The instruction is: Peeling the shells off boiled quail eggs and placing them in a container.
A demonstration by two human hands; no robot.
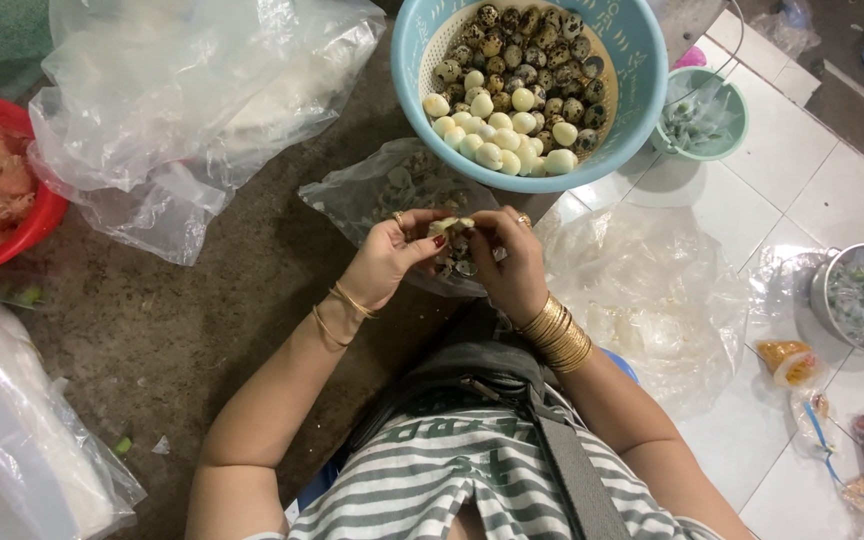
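Observation:
My left hand (389, 258) and my right hand (510, 262) meet over a clear plastic bag of eggshell bits (392, 190). Both pinch one small quail egg (450, 226), partly peeled, pale with bits of speckled shell. Gold bangles circle both wrists. Just beyond my hands stands a light blue colander bowl (412, 60). It holds several speckled unpeeled quail eggs (532, 40) at the back and several white peeled eggs (497, 135) at the front.
A red basket (37, 215) with pinkish scraps sits far left. A large crumpled clear bag (182, 100) lies at top left, another clear bag (652, 300) at right. A small teal bucket (702, 120), a metal pot (862, 295) and small tied bags (792, 365) stand on white tiles.

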